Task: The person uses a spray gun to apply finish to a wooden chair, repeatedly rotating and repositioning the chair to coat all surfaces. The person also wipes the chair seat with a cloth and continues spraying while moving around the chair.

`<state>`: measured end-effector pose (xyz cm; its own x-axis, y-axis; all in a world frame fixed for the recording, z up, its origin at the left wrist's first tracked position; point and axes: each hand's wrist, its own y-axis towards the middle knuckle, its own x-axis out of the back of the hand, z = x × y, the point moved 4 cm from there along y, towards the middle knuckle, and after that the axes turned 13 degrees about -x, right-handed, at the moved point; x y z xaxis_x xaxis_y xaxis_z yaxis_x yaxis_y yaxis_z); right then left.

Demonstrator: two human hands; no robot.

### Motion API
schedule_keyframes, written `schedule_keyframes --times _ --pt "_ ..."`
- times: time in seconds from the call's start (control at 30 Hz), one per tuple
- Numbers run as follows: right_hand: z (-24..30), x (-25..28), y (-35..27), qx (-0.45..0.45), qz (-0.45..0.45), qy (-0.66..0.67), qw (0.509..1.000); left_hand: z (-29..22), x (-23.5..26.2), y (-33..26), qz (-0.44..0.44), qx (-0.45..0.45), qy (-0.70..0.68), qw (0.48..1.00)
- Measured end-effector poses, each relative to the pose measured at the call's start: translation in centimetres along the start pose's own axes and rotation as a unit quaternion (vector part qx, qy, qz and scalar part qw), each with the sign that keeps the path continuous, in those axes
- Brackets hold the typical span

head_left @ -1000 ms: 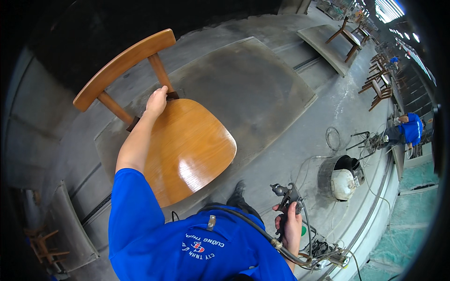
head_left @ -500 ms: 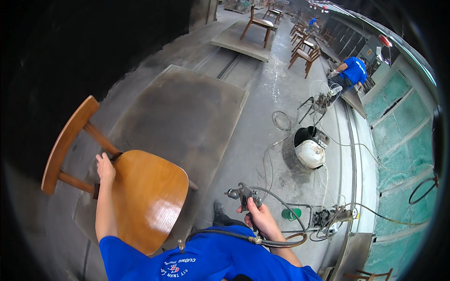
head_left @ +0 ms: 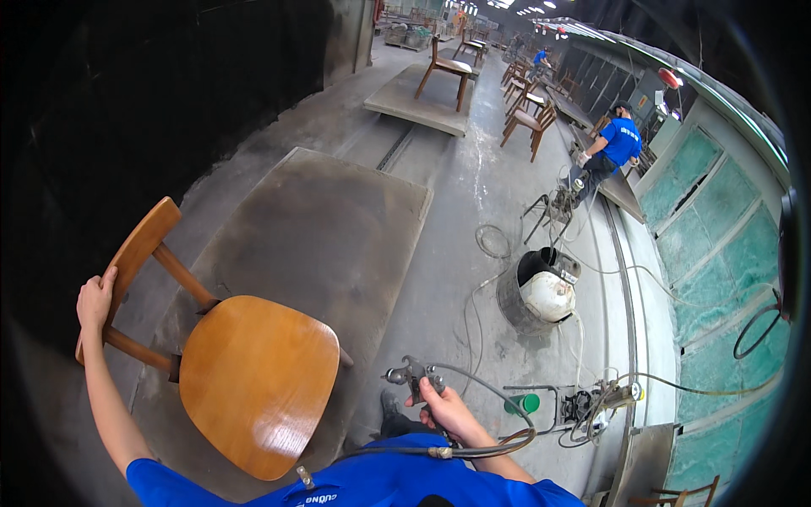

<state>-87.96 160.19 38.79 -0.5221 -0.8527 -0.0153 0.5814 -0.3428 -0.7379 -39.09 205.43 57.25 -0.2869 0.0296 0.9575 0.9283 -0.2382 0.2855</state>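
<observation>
A wooden chair (head_left: 262, 380) with a glossy orange-brown seat stands to my left, its curved backrest (head_left: 152, 228) toward the far left. Round the outer edge of that backrest my left hand (head_left: 95, 302) is closed, with some fingers hidden behind the wood. In front of my body, my right hand (head_left: 449, 412) grips a metal spray gun (head_left: 412, 375) by its handle. The gun's nozzle points left, toward the chair but apart from it. From the gun a dark hose (head_left: 507, 397) loops right and back across my waist.
A low, stained platform (head_left: 329, 211) lies beyond the chair. To the right are a dark bucket (head_left: 515, 306) with a white container, a green cup-shaped thing (head_left: 524, 404) and a pump (head_left: 583, 410) with hoses on the floor. A co-worker in blue (head_left: 617, 144) stands farther off, near several chairs (head_left: 528, 122).
My left hand has moved left from beside the seat's rear edge onto the backrest. The spray gun stays in my right hand. The co-worker has straightened up, and my view has tilted up slightly.
</observation>
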Motion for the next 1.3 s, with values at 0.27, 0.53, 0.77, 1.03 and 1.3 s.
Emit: schedule_keyframes --times 0.27,0.53,0.77,1.03,1.3 --pt "-1.1 1.1 1.6 -0.018 0.021 -0.01 1.0 9.4 -3.2 -0.1 0.011 0.127 -0.057 0.99" --pt "-0.8 1.8 2.2 -0.019 0.035 -0.001 0.999 19.0 -7.9 -5.7 0.028 0.258 -0.512 0.819" --pt "-0.3 3.1 1.9 0.011 0.05 0.017 0.999 13.4 -10.9 -9.1 -0.151 0.381 -0.688 0.599" --pt "0.6 3.3 1.2 0.052 0.044 0.034 0.997 -3.5 -11.1 -11.5 -0.169 0.349 -0.885 0.256" --pt "0.3 1.6 -0.8 0.081 0.016 0.03 0.996 -10.0 -2.3 -17.7 -0.126 -0.001 -0.757 0.641"
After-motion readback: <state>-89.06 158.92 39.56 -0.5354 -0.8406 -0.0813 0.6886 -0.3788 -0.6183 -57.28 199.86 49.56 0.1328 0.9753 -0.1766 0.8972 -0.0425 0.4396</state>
